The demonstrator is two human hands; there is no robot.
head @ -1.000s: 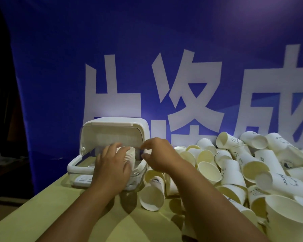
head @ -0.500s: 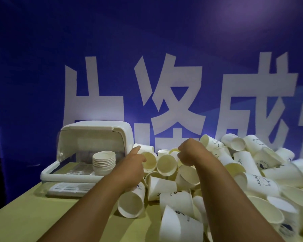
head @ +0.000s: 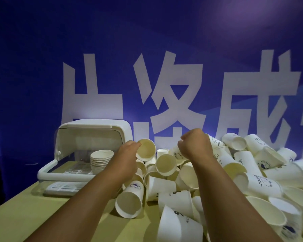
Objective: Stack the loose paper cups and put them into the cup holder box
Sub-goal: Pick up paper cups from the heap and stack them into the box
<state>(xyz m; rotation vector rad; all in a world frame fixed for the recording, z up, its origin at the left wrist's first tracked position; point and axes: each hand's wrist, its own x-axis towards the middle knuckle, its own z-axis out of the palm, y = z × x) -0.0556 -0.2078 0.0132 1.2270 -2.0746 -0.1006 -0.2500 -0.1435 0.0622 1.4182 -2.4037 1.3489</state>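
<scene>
The white cup holder box (head: 47,173) stands at the left with its lid raised. Inside it sits a short stack of nested cups (head: 101,159). My left hand (head: 128,158) pinches the rim of one paper cup (head: 146,151), whose mouth faces me, just right of the box. My right hand (head: 194,145) is curled over the top of the loose cup pile (head: 243,173), fingers hidden, apparently closed on a printed cup (head: 176,154) just under it. More loose cups (head: 129,201) lie on their sides between my forearms.
The cups spread over the right half of the yellow-green table (head: 24,217) to the frame's right edge. A white grid tray (head: 63,186) lies in front of the box. A blue banner (head: 147,49) with large white characters hangs close behind.
Both hands left the box, where the stack now stands alone, and moved right to the pile. The left hand has picked up a single cup; the right hand rose slightly over the pile.
</scene>
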